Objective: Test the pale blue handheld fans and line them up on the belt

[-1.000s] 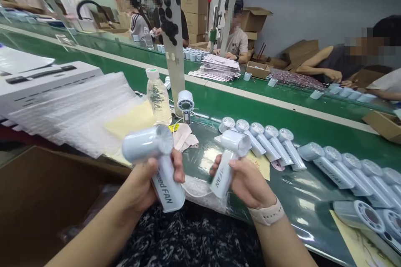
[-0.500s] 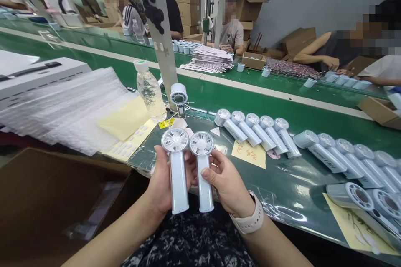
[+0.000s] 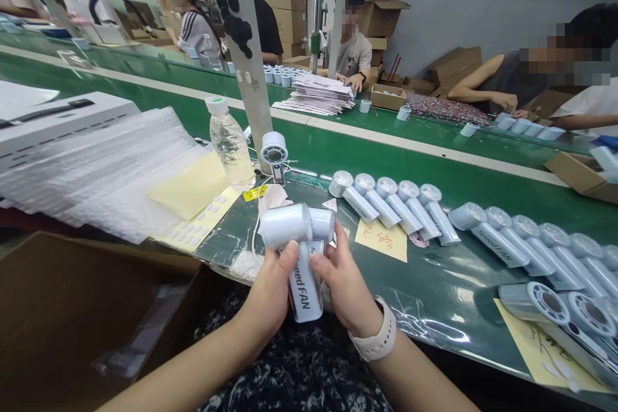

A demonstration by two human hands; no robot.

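Two light-blue handheld fans are held close together above the table's front edge. My left hand (image 3: 271,286) is closed around the nearer handheld fan (image 3: 305,286), whose handle reads "Speed FAN". Behind it and partly covered is the second handheld fan (image 3: 322,224), gripped by my right hand (image 3: 348,277) with the thumb on its handle. Both fan heads show their sides. To the right lies a row of similar fans (image 3: 398,206), with another row (image 3: 516,232) beyond. A further fan (image 3: 274,149) stands upright by the post.
A water bottle (image 3: 230,145) stands by a metal post (image 3: 252,77). Left are bubble-wrap sheets (image 3: 106,174), a yellow sticker sheet (image 3: 203,219) and an open carton (image 3: 72,309). Handwritten yellow notes (image 3: 381,241) lie on the table. Across the green conveyor belt (image 3: 386,141) several people work.
Both held fans have turned from the grille side with blank handles to their sides, showing the lettering. They have come together, the left one now overlapping the right one.
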